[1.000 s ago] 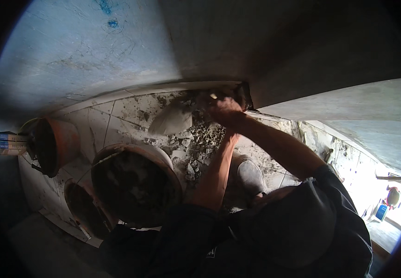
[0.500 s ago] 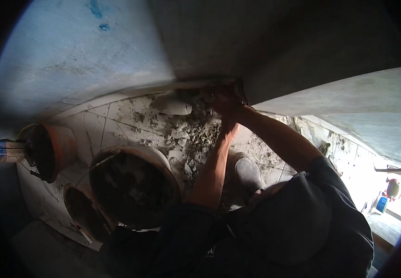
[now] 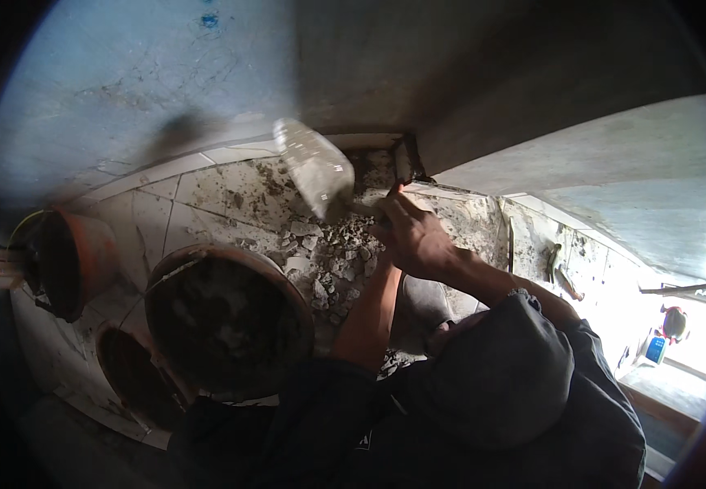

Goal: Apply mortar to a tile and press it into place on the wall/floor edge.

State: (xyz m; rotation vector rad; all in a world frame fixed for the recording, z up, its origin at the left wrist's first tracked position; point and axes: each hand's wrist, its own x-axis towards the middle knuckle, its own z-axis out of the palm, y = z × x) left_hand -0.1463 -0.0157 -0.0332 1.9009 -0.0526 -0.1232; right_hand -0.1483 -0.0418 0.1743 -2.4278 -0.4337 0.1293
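My right hand is closed around the handle of a trowel beside the wall corner. The trowel's broad, pale, mortar-smeared blade is tilted up in front of the wall base and slightly smeared by motion. My left forearm reaches up from below and meets the right hand, which covers most of my left hand, so its fingers are hidden. Under the blade lies broken mortar rubble, spread over the dirty tiled floor. A grey shoe stands close to my left forearm.
A large round tub with dark contents stands left of the rubble. Beyond it are an orange bucket and another container. Grey-blue walls meet at the corner. A hammer-like tool lies along the right wall.
The trowel has come up from low at the wall base, its blade now raised and turned. My right hand has pulled back from the dark corner into the light.
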